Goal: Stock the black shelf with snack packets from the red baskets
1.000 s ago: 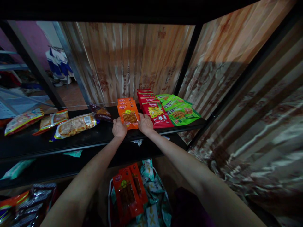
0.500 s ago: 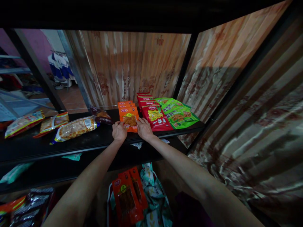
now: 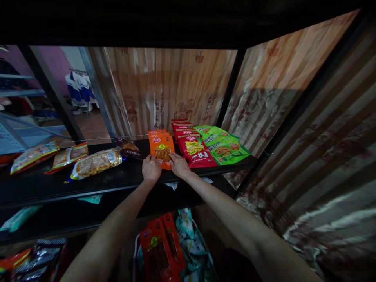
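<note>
An orange snack packet [image 3: 162, 147] with a clear window lies in front of similar orange packets, overlapping on the black shelf [image 3: 117, 184]. My left hand [image 3: 151, 168] grips its lower left edge with curled fingers. On its lower right edge, the thumb and fingers of my right hand [image 3: 179, 165] are closed. Just right of that hand lie overlapping red snack packets [image 3: 196, 152], and beyond them green snack packets [image 3: 226, 147]. Left of my left hand rests a dark brown packet [image 3: 128, 147].
Several other bags, one a clear bread bag [image 3: 95, 164], lie along the shelf's left part. Below, more orange packets [image 3: 160, 250] sit on teal bags [image 3: 194, 243] in a container. Dark shelf posts [image 3: 232, 86] and a striped curtain [image 3: 141, 86] stand behind.
The view has tilted slightly, so the shelf appears a little lower. Both hands stay on the front orange packet, which has hardly moved against the shelf.
</note>
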{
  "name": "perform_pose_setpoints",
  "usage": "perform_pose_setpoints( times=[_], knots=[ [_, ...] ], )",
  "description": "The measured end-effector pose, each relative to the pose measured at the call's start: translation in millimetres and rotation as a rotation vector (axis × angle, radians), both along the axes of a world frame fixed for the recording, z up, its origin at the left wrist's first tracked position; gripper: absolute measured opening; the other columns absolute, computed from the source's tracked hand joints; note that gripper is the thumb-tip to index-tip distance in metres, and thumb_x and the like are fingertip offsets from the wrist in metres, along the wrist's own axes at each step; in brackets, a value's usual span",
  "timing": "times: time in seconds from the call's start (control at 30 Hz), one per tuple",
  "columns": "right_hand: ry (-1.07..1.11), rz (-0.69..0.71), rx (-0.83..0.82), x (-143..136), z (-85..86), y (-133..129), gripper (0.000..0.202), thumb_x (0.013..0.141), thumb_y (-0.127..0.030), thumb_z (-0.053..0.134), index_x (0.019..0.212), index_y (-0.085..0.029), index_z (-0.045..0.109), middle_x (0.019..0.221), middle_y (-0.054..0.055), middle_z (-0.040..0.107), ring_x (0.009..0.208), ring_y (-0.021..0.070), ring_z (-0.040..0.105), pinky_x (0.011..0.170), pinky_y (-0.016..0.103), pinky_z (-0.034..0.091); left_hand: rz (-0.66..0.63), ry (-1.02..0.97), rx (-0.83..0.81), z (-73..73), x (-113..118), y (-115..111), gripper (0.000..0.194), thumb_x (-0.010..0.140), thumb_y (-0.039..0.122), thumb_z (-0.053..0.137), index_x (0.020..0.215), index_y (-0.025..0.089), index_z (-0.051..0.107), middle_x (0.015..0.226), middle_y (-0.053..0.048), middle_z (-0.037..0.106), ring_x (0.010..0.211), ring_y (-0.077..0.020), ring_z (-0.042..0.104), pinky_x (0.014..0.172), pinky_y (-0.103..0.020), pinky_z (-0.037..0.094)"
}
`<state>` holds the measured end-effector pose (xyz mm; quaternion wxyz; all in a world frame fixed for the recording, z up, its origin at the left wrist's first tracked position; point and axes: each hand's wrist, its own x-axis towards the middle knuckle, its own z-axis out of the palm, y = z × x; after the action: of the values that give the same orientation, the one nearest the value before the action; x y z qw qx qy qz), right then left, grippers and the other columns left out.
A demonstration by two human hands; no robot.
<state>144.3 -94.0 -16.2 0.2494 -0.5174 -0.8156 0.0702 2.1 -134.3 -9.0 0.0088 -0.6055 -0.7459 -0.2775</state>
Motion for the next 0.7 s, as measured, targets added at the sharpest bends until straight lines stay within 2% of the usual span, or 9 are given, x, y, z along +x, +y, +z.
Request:
perform_pose_setpoints(
  times=[0.1,0.3,0.43,0.53,0.6,0.63,0.7],
  knots=[
    [0.003,0.007,-0.025,0,1.6,-1,0.046,0.088,-0.017,0.045,0.133,-0.011,0.051,0.139,0.013,0.050,0.132,0.0202,0.043,0.111,0.033,0.033,0.006,-0.005,0.001,0.5,1,-1,0.038,0.086,0.021,0.044,0.119,0.014,0.062,0.130,-0.012,0.056,0.114,-0.0254,0.052,0.100,-0.035,0.039],
    [0.017,-0.006,0.005,1,5.3,-5,0.043,0.089,-0.017,0.046,0.131,-0.011,0.053,0.141,0.015,0.048,0.135,0.0215,0.039,0.113,0.036,0.030,0.023,0.005,0.037,0.9,3,-5,0.038,0.088,0.027,0.044,0.118,0.014,0.063,0.136,-0.014,0.050,0.120,-0.0272,0.049,0.103,-0.036,0.038],
    [0.010,-0.008,0.024,3,13.1,-13,0.041,0.090,-0.017,0.044,0.129,-0.010,0.055,0.140,0.015,0.049,0.134,0.0220,0.039,0.112,0.038,0.030,-0.013,-0.004,0.091,8.0,4,-14,0.036,0.090,0.026,0.041,0.114,0.013,0.065,0.135,-0.015,0.051,0.123,-0.0266,0.046,0.105,-0.037,0.037],
    [0.099,0.029,0.094,6,19.9,-33,0.040,0.091,-0.016,0.040,0.127,-0.013,0.056,0.138,0.014,0.051,0.132,0.0208,0.041,0.111,0.038,0.032,-0.123,-0.021,0.192,13.8,5,-39,0.034,0.090,0.021,0.039,0.111,0.015,0.065,0.132,-0.012,0.055,0.124,-0.0227,0.046,0.107,-0.037,0.036],
    [0.185,0.104,0.161,9,17.9,-57,0.040,0.093,-0.017,0.036,0.128,-0.015,0.055,0.136,0.012,0.053,0.129,0.0190,0.043,0.110,0.037,0.032,-0.277,-0.047,0.251,8.3,5,-66,0.035,0.090,0.017,0.037,0.112,0.017,0.064,0.128,-0.009,0.058,0.123,-0.0191,0.047,0.107,-0.035,0.036],
    [0.226,0.146,0.183,10,13.1,-72,0.040,0.093,-0.019,0.034,0.128,-0.015,0.054,0.133,0.011,0.055,0.128,0.0183,0.045,0.110,0.036,0.033,-0.360,-0.065,0.253,0.5,4,-83,0.035,0.090,0.015,0.036,0.111,0.018,0.064,0.126,-0.008,0.060,0.121,-0.0177,0.048,0.107,-0.034,0.036],
    [0.285,0.215,0.174,14,-5.1,-107,0.039,0.094,-0.020,0.033,0.126,-0.017,0.055,0.128,0.010,0.058,0.124,0.0178,0.048,0.108,0.036,0.034,-0.488,-0.115,0.168,-26.2,3,-119,0.034,0.088,0.014,0.038,0.109,0.017,0.064,0.122,-0.008,0.062,0.119,-0.0162,0.050,0.106,-0.031,0.037]
  ],
)
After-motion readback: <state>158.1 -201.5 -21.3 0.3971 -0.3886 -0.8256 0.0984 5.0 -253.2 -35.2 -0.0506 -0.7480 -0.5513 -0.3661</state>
